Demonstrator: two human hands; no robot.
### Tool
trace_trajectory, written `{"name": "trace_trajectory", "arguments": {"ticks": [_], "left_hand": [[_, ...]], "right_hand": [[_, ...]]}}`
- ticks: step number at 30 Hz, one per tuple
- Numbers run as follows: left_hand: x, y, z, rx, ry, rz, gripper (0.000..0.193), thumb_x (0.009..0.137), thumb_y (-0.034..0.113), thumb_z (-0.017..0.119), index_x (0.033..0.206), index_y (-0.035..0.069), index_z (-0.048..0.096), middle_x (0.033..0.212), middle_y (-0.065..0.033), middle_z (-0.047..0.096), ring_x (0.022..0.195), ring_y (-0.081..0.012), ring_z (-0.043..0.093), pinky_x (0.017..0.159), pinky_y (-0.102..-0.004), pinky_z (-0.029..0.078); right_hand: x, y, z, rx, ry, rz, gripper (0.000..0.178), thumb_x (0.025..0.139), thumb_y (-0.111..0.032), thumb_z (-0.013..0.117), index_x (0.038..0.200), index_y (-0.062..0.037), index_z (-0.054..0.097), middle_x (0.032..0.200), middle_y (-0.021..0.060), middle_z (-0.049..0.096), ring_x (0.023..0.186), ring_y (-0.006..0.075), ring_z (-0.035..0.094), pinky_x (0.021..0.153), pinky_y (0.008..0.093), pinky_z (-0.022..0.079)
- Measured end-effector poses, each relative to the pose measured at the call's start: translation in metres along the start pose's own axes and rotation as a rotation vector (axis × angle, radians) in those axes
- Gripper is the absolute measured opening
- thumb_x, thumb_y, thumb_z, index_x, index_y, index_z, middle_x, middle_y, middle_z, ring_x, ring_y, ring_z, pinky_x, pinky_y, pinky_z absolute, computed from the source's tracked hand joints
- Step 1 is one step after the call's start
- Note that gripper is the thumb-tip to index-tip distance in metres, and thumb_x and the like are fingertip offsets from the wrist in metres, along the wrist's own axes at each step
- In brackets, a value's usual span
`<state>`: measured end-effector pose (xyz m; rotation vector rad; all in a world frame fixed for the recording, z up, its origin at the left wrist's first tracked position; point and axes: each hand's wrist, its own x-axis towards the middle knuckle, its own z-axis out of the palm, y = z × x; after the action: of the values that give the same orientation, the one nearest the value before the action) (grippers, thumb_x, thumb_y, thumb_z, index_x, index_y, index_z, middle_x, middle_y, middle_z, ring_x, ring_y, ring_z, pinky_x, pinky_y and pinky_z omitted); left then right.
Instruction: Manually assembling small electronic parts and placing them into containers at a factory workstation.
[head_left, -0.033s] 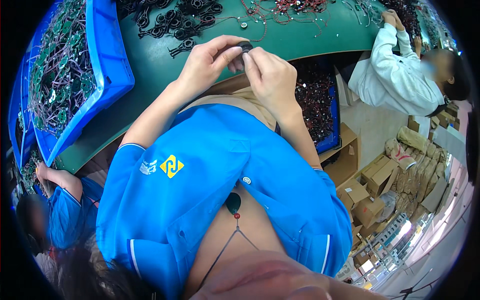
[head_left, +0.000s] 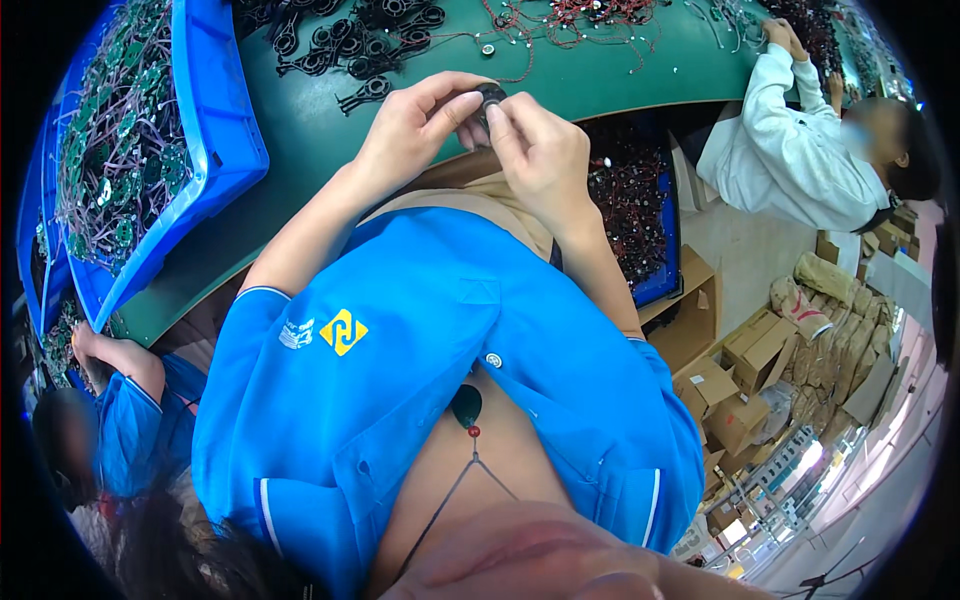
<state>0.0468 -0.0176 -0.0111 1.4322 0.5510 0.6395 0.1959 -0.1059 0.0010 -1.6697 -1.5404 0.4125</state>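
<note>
My left hand (head_left: 425,120) and my right hand (head_left: 543,148) meet over the near edge of the green table. Between their fingertips is a small black plastic part (head_left: 491,93), mostly covered by the fingers. The left thumb and fingers pinch it from one side, while the right thumb and forefinger press on it from the other. Just past my hands lie black ring-shaped plastic parts (head_left: 350,45) in a loose heap. Red twisted wires (head_left: 560,30) with small pieces on them are spread to their right, and a small round piece (head_left: 487,50) lies alone on the table.
A blue bin (head_left: 222,110) of green circuit boards with wires stands at left. Below the table edge at right, another bin (head_left: 655,285) holds red-wired parts. Co-workers sit at far right, in a white sleeve (head_left: 765,90), and lower left. Cardboard boxes (head_left: 755,345) are stacked at right.
My right hand has shifted very slightly, and the black part seems turned a little between the fingers. The left hand is almost unchanged.
</note>
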Motion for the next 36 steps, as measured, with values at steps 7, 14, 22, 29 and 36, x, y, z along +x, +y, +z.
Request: {"name": "trace_trajectory", "arguments": {"ticks": [7,14,22,29,36], "left_hand": [[-0.004,-0.009,0.017,-0.178,0.134,-0.005,0.022,0.097,0.007,0.049,0.114,-0.005,0.056,0.086,-0.0103,0.065,0.072,-0.014,0.064,0.064,-0.0226,0.054],[-0.003,-0.016,0.02,0.014,0.299,0.124,0.02,0.095,0.004,0.05,0.112,-0.004,0.057,0.083,-0.0088,0.067,0.067,-0.0123,0.063,0.062,-0.021,0.052],[-0.011,-0.024,0.026,0.274,0.32,0.189,0.02,0.092,0.002,0.054,0.111,0.0,0.059,0.084,-0.0069,0.068,0.06,-0.0096,0.056,0.053,-0.0197,0.045],[-0.009,-0.028,0.025,0.286,0.302,0.215,0.02,0.09,0.003,0.057,0.11,0.002,0.059,0.085,-0.0063,0.068,0.06,-0.0093,0.055,0.051,-0.0207,0.042],[-0.01,-0.026,0.022,0.095,0.188,0.19,0.022,0.088,0.005,0.062,0.109,0.001,0.059,0.091,-0.0073,0.068,0.071,-0.0107,0.061,0.061,-0.0209,0.049]], "right_hand": [[-0.012,-0.005,0.005,0.539,-0.003,0.256,0.01,0.092,-0.012,0.055,0.086,-0.004,0.057,0.069,0.0013,0.058,0.05,0.0077,0.043,0.045,0.021,0.034],[-0.016,-0.009,0.014,1.065,0.018,0.527,0.015,0.095,-0.014,0.051,0.089,-0.0018,0.057,0.075,0.0038,0.059,0.053,0.007,0.046,0.047,0.0179,0.034],[-0.016,-0.009,0.019,1.218,0.056,0.65,0.016,0.097,-0.015,0.05,0.093,-0.0014,0.057,0.075,0.0038,0.057,0.054,0.0073,0.048,0.049,0.0167,0.036],[-0.019,-0.002,0.021,1.265,0.027,0.638,0.015,0.097,-0.015,0.049,0.094,-0.0019,0.057,0.074,0.0035,0.056,0.054,0.0071,0.047,0.048,0.0173,0.037],[-0.017,-0.007,0.02,1.202,0.077,0.632,0.018,0.098,-0.017,0.048,0.089,-0.0036,0.056,0.064,0.0017,0.052,0.048,0.0057,0.045,0.042,0.018,0.033]]}}
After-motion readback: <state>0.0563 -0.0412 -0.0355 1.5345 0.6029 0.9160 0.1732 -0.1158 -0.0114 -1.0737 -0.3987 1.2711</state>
